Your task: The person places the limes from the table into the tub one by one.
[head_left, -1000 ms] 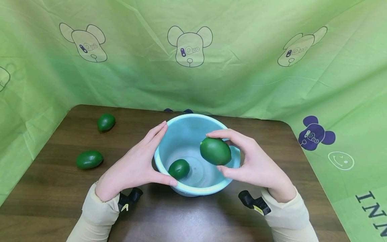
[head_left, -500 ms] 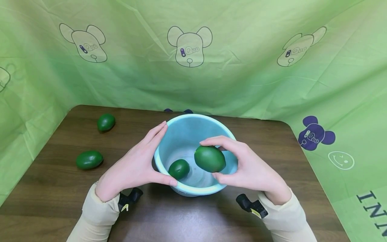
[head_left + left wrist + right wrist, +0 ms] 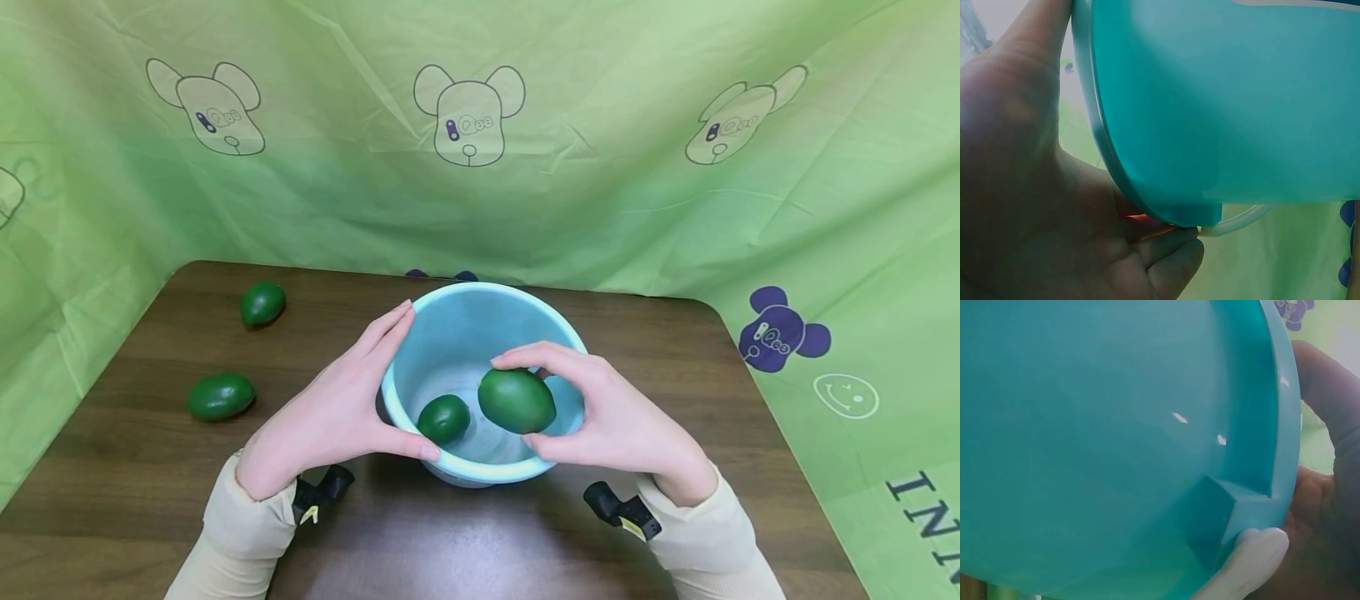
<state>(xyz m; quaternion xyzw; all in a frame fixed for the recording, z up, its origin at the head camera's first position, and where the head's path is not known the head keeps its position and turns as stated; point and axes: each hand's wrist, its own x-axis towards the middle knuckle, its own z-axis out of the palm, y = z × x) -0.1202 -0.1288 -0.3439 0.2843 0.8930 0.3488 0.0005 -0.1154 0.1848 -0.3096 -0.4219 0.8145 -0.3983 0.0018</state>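
Observation:
A light blue plastic bucket (image 3: pixel 480 292) stands on the table, its mouth facing up. My left hand (image 3: pixel 330 400) holds its left side, thumb at the near rim and fingers along the far-left rim. In the left wrist view these fingers (image 3: pixel 1172 262) touch the rim from outside. My right hand (image 3: pixel 600 408) pinches a dark green lime (image 3: pixel 516 401) between thumb and fingers over the bucket's mouth. Another lime (image 3: pixel 444 419) lies inside, at the near left. In the right wrist view the bucket wall (image 3: pixel 1097 437) hides the held lime.
Two more limes lie on the wooden table (image 3: pixel 135 500) at the left, one farther back (image 3: pixel 263 303) and one nearer (image 3: pixel 222 396). A green printed curtain (image 3: pixel 330 200) hangs behind and beside the table. The bucket has a pale handle (image 3: pixel 1244 220).
My right hand has moved left and toward me with the lime, bringing it lower over the bucket. My left hand and the other limes have not moved.

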